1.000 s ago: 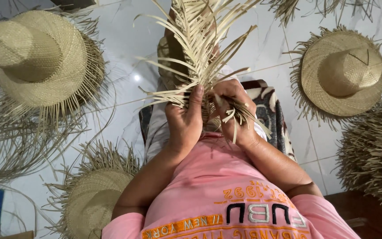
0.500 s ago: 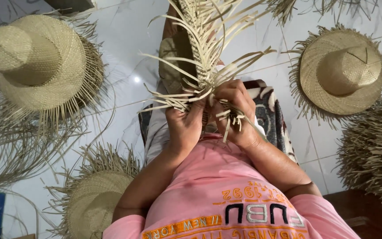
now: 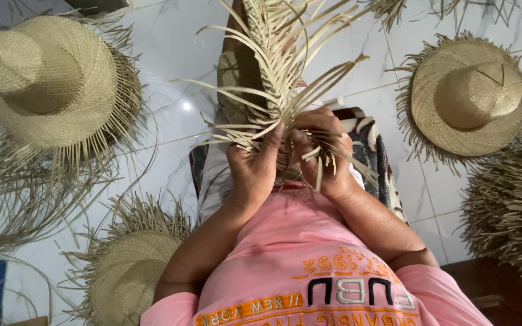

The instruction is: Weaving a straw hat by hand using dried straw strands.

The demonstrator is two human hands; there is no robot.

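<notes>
While I sit over the white tile floor, I hold a half-made straw weave up in front of my pink shirt. My left hand is wrapped around the woven part, with the thumb pressed up along it, so the work does not slip. My right hand is closed on a few loose straw strips, pinching them tight, I think so they stay in order. The long strips fan out above my hands because they are not woven in yet. 1 big straw hat lies far to my left, another hat to my right, and a third hat near my left elbow, all with loose fringe
</notes>
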